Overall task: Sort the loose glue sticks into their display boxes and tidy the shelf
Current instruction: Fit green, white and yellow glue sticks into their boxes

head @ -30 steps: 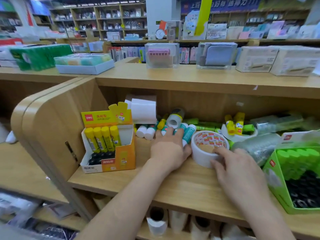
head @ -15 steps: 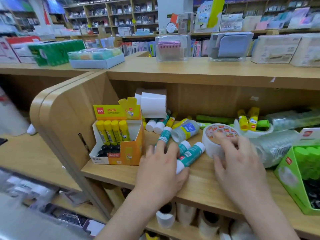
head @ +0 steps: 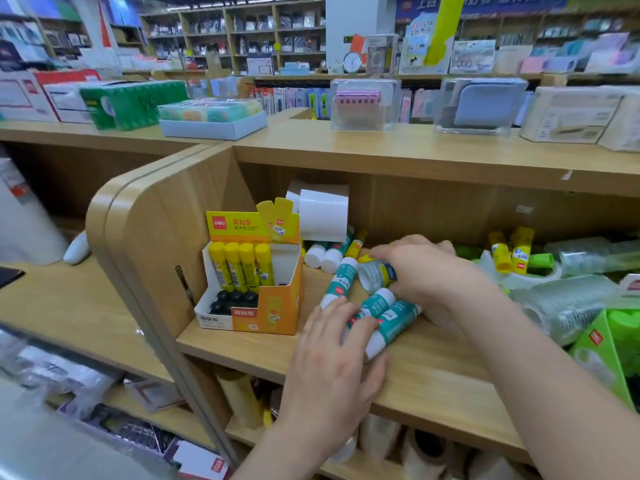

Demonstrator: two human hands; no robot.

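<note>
An orange display box (head: pixel 266 308) stands at the shelf's left end, with yellow glue sticks (head: pixel 242 268) upright in its back row and black caps in front. Several teal-and-white glue sticks (head: pixel 393 318) lie loose on the shelf board (head: pixel 433 372) to its right. My left hand (head: pixel 332 358) rests flat across their near ends with the fingers fairly straight. My right hand (head: pixel 429 268) reaches over them and grips a small clear glue bottle (head: pixel 375 273) with a blue and yellow label. More yellow sticks (head: pixel 502 254) and green sticks lie at the back right.
White paper rolls (head: pixel 322 213) stand behind the orange box. A white tape roll (head: pixel 440 318) lies partly under my right wrist. Plastic-wrapped clear rolls (head: pixel 571 306) and a green display box (head: pixel 606 351) crowd the right end. Tape rolls fill the shelf below.
My right hand left the white tape roll and moved left onto the glue bottle. My left hand drew back toward the shelf's front edge over the teal sticks.
</note>
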